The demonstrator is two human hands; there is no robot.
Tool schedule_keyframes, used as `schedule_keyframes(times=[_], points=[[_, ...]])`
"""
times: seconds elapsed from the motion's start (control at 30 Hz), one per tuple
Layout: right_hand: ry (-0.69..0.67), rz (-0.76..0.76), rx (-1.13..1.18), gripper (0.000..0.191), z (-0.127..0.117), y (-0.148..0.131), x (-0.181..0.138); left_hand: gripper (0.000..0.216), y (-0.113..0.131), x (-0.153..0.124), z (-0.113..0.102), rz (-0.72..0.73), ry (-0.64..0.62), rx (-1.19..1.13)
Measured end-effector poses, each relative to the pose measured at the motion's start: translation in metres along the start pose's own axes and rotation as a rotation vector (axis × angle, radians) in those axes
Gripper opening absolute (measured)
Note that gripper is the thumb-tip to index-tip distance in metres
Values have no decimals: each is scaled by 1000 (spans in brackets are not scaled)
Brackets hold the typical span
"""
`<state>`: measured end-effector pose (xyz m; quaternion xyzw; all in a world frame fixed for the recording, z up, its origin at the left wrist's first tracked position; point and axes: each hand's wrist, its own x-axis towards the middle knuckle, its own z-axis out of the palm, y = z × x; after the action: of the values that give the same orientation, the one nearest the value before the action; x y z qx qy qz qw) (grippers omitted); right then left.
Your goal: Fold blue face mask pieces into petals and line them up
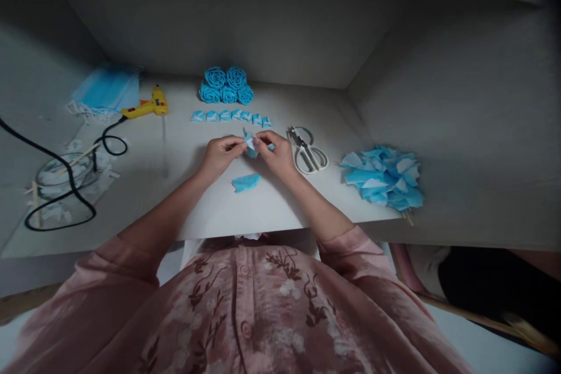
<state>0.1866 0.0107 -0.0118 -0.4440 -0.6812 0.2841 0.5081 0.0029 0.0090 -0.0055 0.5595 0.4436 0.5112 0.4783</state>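
Between my fingertips, over the middle of the table, is a small piece of blue and white mask fabric (251,145). My left hand (222,155) pinches it from the left, and my right hand (277,153) pinches it from the right. Another blue fabric piece (246,183) lies flat on the table just below my hands. Beyond them runs a row of several small folded blue and white pieces (225,115). Behind that row, several rolled blue fabric roses (228,93) are stacked in two layers.
Scissors with white handles (310,158) lie by a roll of tape (303,136), right of my hands. A heap of blue fabric pieces (381,178) sits farther right. To the left are a yellow glue gun (146,106), its black cord (72,178) and blue face masks (107,90). Walls enclose the table.
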Motion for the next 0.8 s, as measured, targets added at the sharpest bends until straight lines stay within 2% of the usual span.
schedule_keyframes(times=[0.1, 0.2, 0.33, 0.47, 0.57, 0.73, 0.8], points=[[50, 133, 196, 41, -1, 2, 4, 23, -1, 1, -2, -38, 16, -36], [94, 212, 350, 49, -3, 1, 8, 24, 0, 1, -4, -100, 13, -170], [63, 267, 433, 50, -5, -2, 9, 31, 1, 3, -4, -170, -24, -332], [47, 254, 370, 52, -3, -2, 8, 54, -3, 5, -4, -134, -13, -318], [61, 207, 259, 52, -1, -3, 5, 60, -6, 5, -5, -68, -35, -259], [28, 120, 144, 39, 0, -5, 0, 82, -13, 2, -2, 4, -134, -117], [9, 91, 117, 35, 1, -5, -2, 82, -15, 1, -1, 20, -134, -86]])
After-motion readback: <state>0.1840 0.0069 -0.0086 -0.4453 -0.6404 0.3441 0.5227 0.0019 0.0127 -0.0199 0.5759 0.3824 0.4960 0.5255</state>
